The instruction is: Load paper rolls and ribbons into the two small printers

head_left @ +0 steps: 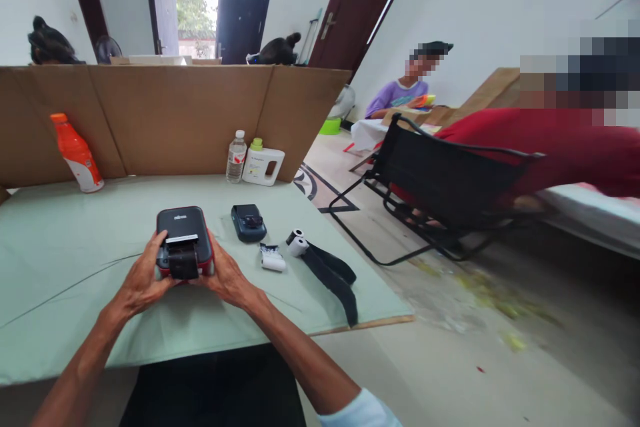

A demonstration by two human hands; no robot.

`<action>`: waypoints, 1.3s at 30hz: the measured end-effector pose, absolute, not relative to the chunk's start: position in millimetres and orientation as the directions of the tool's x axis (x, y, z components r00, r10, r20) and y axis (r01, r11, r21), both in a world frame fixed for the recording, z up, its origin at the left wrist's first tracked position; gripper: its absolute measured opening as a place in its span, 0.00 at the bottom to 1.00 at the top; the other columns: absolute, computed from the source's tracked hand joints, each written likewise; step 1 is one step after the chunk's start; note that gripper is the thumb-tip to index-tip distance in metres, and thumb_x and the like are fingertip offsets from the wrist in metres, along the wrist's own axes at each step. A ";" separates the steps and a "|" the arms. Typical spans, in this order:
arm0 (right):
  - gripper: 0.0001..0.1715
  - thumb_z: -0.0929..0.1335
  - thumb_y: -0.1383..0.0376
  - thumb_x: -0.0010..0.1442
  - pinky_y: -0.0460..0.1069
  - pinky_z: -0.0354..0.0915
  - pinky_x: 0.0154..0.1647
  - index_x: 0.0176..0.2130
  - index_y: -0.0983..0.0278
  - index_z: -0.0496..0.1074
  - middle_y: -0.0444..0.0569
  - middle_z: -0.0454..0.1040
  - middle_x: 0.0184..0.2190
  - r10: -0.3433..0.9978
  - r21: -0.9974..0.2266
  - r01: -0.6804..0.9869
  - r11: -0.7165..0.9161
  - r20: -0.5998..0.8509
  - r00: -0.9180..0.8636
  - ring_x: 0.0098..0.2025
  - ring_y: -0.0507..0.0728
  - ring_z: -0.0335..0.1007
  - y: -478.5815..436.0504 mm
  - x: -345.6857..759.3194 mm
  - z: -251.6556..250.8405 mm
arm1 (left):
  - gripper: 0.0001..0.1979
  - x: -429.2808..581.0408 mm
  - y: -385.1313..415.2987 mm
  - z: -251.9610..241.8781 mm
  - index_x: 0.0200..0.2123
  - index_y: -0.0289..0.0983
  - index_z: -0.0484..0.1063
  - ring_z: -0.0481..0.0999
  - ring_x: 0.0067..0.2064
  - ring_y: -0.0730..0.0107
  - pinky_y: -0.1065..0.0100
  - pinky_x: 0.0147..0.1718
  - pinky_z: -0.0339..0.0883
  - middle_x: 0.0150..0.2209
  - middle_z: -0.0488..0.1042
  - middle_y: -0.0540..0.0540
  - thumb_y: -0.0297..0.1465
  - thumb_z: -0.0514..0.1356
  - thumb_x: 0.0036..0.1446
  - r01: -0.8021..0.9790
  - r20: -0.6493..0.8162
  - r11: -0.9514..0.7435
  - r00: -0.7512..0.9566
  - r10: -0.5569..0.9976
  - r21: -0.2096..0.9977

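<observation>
A black and red portable printer [185, 233] is held between both hands above the light green table. My left hand [143, 277] grips its left side, the thumb on the top edge. On its right side my right hand [227, 273] is wrapped round the casing, fingers partly hidden underneath. A dark strip hangs over the printer's near end. To the right lies a smaller dark blue device [249, 222]. Nearer me are a white paper roll [272, 258] and two small white rolls [297, 243] with a long black strip [333, 280].
A cardboard screen [185, 123] lines the table's far edge. Before it stand an orange bottle [77, 153], a clear bottle [236, 157] and a white jug [263, 165]. At the right are a black folding chair [445, 180] and a person in red [540, 147]; others sit farther back.
</observation>
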State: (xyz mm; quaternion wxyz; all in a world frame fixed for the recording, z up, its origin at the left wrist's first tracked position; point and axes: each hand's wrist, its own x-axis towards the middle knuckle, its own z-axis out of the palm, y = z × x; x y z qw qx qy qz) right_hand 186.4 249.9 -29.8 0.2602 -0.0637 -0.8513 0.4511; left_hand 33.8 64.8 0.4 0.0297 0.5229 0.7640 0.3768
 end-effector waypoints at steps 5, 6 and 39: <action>0.73 0.81 0.55 0.49 0.66 0.64 0.65 0.75 0.60 0.40 0.63 0.62 0.69 0.293 -0.850 -0.112 0.515 0.297 -0.909 0.68 0.73 0.63 224.7 136.7 -9.8 | 0.46 -4.8 31.9 21.6 0.72 0.38 0.53 0.69 0.67 0.42 0.44 0.64 0.65 0.68 0.64 0.32 0.43 0.68 0.55 0.765 0.343 0.257 -0.526 0.778 0.591; 0.72 0.82 0.56 0.48 0.65 0.66 0.63 0.75 0.59 0.41 0.62 0.64 0.68 0.281 -0.848 -0.124 0.516 0.304 -0.910 0.67 0.72 0.64 219.5 127.3 -8.4 | 0.46 -12.5 26.0 22.6 0.71 0.38 0.54 0.71 0.66 0.42 0.44 0.63 0.67 0.67 0.66 0.32 0.43 0.68 0.55 0.759 0.336 0.277 -0.542 0.771 0.588; 0.44 0.72 0.61 0.67 0.64 0.65 0.68 0.73 0.64 0.51 0.63 0.64 0.69 0.178 -0.604 -0.123 0.787 0.413 -0.893 0.70 0.67 0.62 202.9 154.9 -38.3 | 0.33 -11.8 -18.9 21.3 0.68 0.38 0.60 0.64 0.69 0.35 0.37 0.62 0.67 0.70 0.60 0.32 0.38 0.54 0.60 0.835 0.451 0.473 -0.551 0.702 0.282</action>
